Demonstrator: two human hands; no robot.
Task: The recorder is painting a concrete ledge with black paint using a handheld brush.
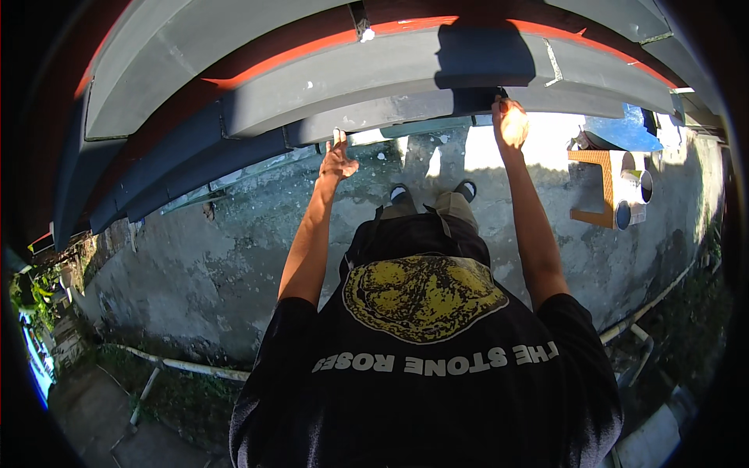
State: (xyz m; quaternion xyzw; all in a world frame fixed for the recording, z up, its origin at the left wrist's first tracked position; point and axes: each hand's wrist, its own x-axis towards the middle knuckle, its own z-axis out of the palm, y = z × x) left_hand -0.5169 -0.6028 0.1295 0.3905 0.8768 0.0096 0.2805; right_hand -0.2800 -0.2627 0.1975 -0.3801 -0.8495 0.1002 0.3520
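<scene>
A long grey ledge (351, 113) with stepped edges curves across the top of the view, and a red band (312, 62) runs above it. My left hand (338, 162) is raised to the ledge's lower edge, its first fingers stretched out and its thumb apart, with nothing held. Whether those fingertips touch the edge I cannot tell. Further right, my right hand (511, 123) is closed at the same edge. Something small and dark shows at its fingertips, too small to name. A dark shadow (484, 58) falls on the ledge above this hand.
On the right is a brown plastic stool (593, 160) with white containers (636, 187) by it. Behind them lies a blue sheet (624, 134). My sandalled feet stand on a stained concrete floor (234, 257). A pale pipe (187, 365) runs along its near edge, beside plants.
</scene>
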